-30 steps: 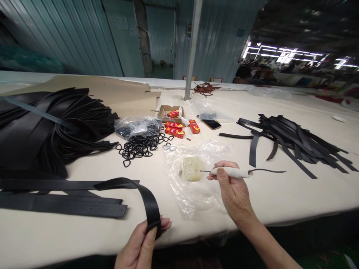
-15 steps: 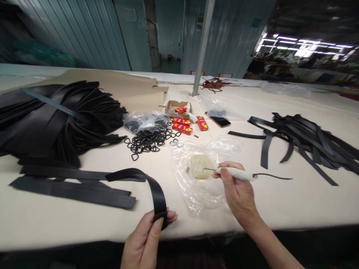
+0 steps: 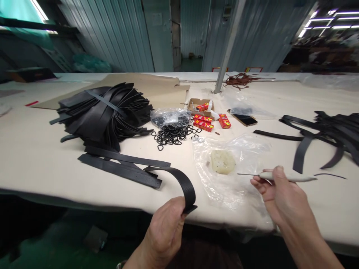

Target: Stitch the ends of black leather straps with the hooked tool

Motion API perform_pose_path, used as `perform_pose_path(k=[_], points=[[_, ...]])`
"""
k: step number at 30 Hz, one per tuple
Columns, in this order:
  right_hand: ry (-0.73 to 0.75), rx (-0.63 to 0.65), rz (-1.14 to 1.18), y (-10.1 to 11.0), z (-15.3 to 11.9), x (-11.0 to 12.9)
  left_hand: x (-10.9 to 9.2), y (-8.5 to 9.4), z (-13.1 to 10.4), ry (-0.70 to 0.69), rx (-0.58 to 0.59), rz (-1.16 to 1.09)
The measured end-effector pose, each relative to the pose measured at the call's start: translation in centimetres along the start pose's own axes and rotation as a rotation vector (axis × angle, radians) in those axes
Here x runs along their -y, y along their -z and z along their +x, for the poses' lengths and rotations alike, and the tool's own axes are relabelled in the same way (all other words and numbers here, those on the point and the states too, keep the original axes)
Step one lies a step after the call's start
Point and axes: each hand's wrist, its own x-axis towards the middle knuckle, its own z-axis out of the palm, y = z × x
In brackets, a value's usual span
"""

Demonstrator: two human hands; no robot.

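Note:
A curved black strap (image 3: pixel 188 185) rises from my left hand (image 3: pixel 168 224), which pinches its folded end at the table's front edge. My right hand (image 3: pixel 283 194) holds a white-handled tool (image 3: pixel 297 176) with a thin metal tip pointing left and a dark wire-like end at the right. The tip is a little to the right of a yellowish wax-like block (image 3: pixel 223 161), apart from it. That block lies on a clear plastic sheet (image 3: pixel 238 194). Flat black strips (image 3: pixel 120 172) lie left of the held strap.
A big bundle of black straps (image 3: pixel 103 112) lies at left, more straps (image 3: pixel 336 134) at right. Black rings (image 3: pixel 174 135), red boxes (image 3: pixel 203 125), a small carton (image 3: pixel 193 106) and a phone (image 3: pixel 245 118) lie mid-table. A metal post (image 3: pixel 228 48) stands behind.
My right hand has drawn the tool away from the yellowish block, to the right. My left hand has turned, still gripping the strap. The camera view has swung left.

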Motion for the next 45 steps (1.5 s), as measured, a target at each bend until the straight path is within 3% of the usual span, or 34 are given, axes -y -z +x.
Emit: perform_pose_path(k=[4,9,13,15,17,20,23,28,33,38,42,45], points=[[0.062,0.064,-0.022,-0.9,-0.6,0.3,0.1,-0.3,-0.4,0.041,-0.029,0.037],[0.361,0.199,-0.45,-2.0,-0.9,0.0,-0.1,-0.7,-0.4,0.129,-0.026,-0.033],[0.477,0.253,-0.688,-1.7,-1.3,0.1,-0.6,-0.4,0.0,0.2,-0.015,-0.102],[0.421,0.198,-0.581,-1.3,-1.9,0.7,-0.7,-0.1,0.1,0.214,0.006,-0.123],[0.265,0.206,-0.354,-1.0,-3.1,1.6,-0.8,0.2,0.1,0.19,0.032,-0.112],[-0.008,0.331,-0.025,-1.0,-5.5,2.9,-1.0,0.4,0.0,0.106,0.065,-0.055],[-0.131,0.425,0.106,-1.4,-7.9,3.5,-1.3,0.5,-0.1,0.019,0.092,-0.008],[-0.151,0.5,0.169,-2.0,-9.6,3.0,-1.6,0.4,0.0,-0.072,0.14,0.018],[-0.122,0.554,0.169,-2.1,-10.2,2.2,-1.6,0.3,0.0,-0.074,0.169,0.0],[-0.241,0.531,0.094,-2.1,-10.7,1.9,-1.7,0.1,-0.1,-0.077,0.121,-0.03],[-0.285,0.522,0.081,-2.4,-10.8,1.5,-2.0,0.0,-0.3,0.023,0.12,-0.136],[-0.264,0.509,0.071,-2.5,-10.8,1.0,-2.3,0.0,-0.4,0.187,0.146,-0.267]])
